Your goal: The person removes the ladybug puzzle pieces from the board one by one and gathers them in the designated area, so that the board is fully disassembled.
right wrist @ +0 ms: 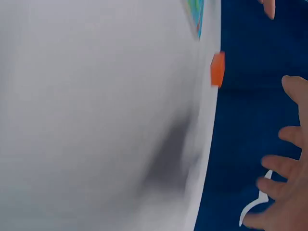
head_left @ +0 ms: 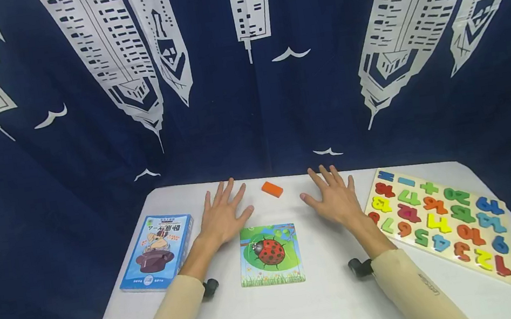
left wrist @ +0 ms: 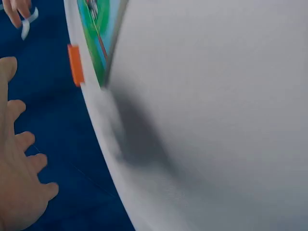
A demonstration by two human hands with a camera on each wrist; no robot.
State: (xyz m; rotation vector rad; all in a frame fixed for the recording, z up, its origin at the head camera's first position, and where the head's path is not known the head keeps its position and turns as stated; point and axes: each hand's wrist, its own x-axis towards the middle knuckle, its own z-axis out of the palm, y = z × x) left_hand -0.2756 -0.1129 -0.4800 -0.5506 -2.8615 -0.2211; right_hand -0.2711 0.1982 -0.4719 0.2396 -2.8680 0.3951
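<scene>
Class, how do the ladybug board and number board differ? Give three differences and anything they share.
Size: the ladybug board is smaller than the number board.
Look: the ladybug board shows one printed scene; the number board carries raised, colourful shapes.
Pose: in the head view, the ladybug board lies nearly straight; the number board slants.
Both lie flat on the table.

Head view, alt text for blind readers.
A person's left hand and right hand, fingers spread, hover over a white table, an orange block between them, a ladybug picture nearer. Left, a blue box; right, a number board.
</scene>
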